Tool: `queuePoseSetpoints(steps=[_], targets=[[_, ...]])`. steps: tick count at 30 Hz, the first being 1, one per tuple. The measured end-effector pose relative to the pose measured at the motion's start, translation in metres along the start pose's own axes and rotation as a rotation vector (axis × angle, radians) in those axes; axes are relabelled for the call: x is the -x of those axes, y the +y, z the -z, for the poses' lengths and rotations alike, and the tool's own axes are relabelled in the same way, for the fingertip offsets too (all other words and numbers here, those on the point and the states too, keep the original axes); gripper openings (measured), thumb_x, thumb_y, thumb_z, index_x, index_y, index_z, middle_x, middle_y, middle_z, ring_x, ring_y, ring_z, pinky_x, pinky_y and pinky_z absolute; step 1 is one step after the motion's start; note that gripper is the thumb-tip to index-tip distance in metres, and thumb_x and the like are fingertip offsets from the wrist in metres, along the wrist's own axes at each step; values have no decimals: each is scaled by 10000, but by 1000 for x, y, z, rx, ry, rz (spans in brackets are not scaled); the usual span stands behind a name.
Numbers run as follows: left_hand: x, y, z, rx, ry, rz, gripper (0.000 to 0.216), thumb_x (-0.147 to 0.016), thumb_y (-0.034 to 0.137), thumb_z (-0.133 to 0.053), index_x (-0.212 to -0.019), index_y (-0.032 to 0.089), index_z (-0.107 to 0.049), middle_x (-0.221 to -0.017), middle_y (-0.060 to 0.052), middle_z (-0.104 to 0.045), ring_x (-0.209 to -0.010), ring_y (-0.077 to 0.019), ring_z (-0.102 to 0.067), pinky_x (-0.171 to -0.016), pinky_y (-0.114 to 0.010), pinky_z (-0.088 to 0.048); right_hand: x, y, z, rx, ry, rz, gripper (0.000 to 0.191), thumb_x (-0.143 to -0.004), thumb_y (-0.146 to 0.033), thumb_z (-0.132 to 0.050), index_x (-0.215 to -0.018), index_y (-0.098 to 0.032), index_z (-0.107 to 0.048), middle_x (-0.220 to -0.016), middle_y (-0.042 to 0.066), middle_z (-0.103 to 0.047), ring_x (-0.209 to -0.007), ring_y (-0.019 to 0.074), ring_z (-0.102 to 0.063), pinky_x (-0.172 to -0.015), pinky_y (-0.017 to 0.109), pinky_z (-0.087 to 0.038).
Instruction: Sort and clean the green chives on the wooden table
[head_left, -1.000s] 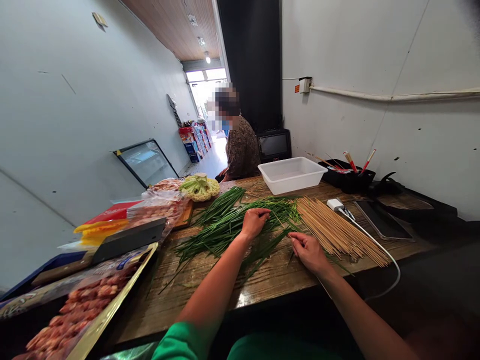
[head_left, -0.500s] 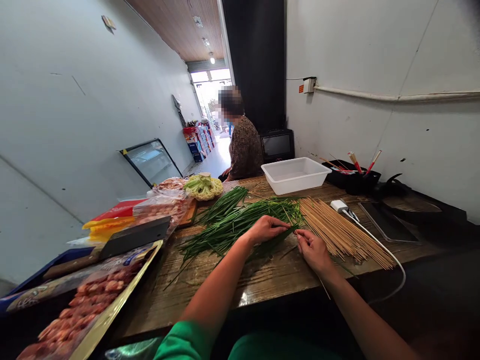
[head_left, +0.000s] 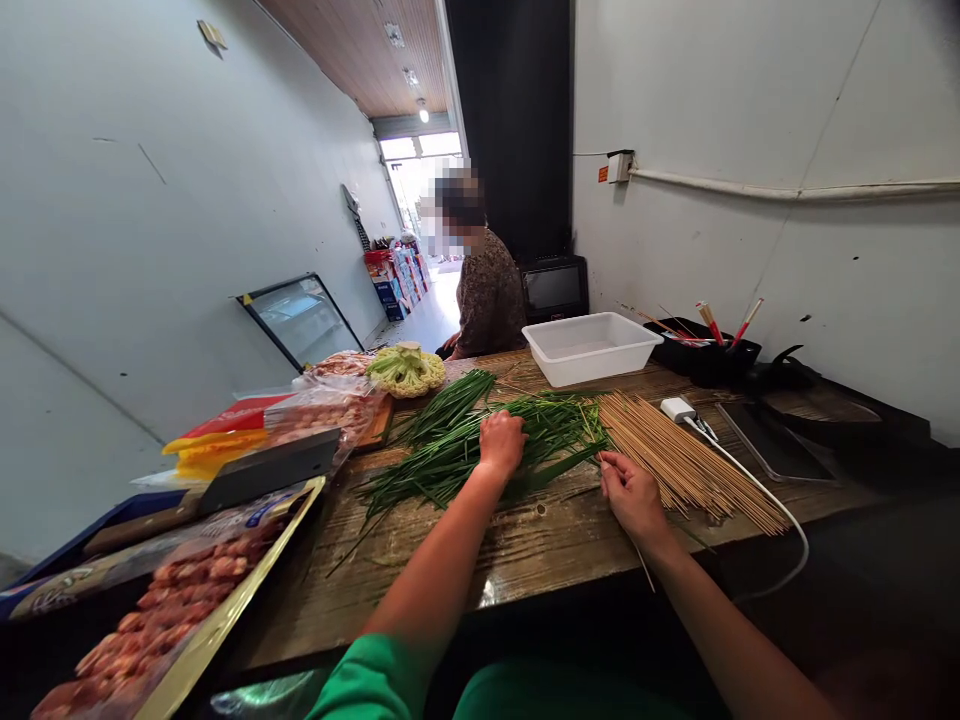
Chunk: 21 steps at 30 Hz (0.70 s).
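Note:
My left hand (head_left: pixel 502 443) is down in the heap of long green chives (head_left: pixel 442 460), knuckles up and fingers curled onto the leaves; its fingertips are hidden. My right hand (head_left: pixel 630 495) pinches a thin bamboo skewer (head_left: pixel 645 570), whose lower end sticks out below the palm. At the skewer's upper end, flat green chive leaves (head_left: pixel 562 468) stretch left just above the tabletop. Beside the right hand lies a wide spread of bare bamboo skewers (head_left: pixel 690 465).
A white plastic tub (head_left: pixel 592 350) stands behind the chives. Cauliflower (head_left: pixel 406 370), a cleaver (head_left: pixel 270 470) and packed meat skewers (head_left: pixel 172 610) are at left. A charger (head_left: pixel 679 409) with cable and a phone (head_left: pixel 776 440) lie right. A person (head_left: pixel 491 290) sits beyond the wooden table (head_left: pixel 540 550).
My left hand has left the skewer's tip and moved left and back into the chive heap. My right hand stays nearly in place, still pinching the skewer.

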<state>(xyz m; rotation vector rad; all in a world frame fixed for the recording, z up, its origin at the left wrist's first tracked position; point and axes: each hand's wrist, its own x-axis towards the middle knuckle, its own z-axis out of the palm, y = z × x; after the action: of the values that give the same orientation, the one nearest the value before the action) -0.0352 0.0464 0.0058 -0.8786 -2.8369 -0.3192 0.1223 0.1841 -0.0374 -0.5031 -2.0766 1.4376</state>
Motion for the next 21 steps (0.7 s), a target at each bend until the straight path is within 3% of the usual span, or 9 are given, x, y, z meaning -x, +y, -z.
queuePoseSetpoints(steps=[8, 15, 21], targets=[[-3, -3, -3, 220, -125, -168, 188, -781, 338, -597, -847, 212, -720, -877, -62, -686, -848, -201, -608, -794, -297, -425, -1, 6, -1, -22, -63, 0, 383, -797, -420, -457, -983, -123, -610, -515, -14, -512, -450, 122, -457, -449, 244, -347], [-1, -4, 4, 141, -131, -203, 196, -749, 237, -621, -915, 231, -727, -900, -58, -705, -884, -200, -617, -838, -285, -428, 0, 4, 0, -15, -89, 1, 396, -797, -432, -455, -975, -115, -614, -516, -24, -496, -454, 114, -442, -460, 241, -331], [-1, 3, 1, 375, 23, -143, 215, -778, 231, -572, -923, 222, -731, -963, -40, -709, -901, -170, -619, -849, -266, -446, -2, 9, -1, -3, -123, 14, 400, -797, -436, -456, -988, -124, -621, -509, -23, -499, -448, 115, -436, -453, 241, -325]])
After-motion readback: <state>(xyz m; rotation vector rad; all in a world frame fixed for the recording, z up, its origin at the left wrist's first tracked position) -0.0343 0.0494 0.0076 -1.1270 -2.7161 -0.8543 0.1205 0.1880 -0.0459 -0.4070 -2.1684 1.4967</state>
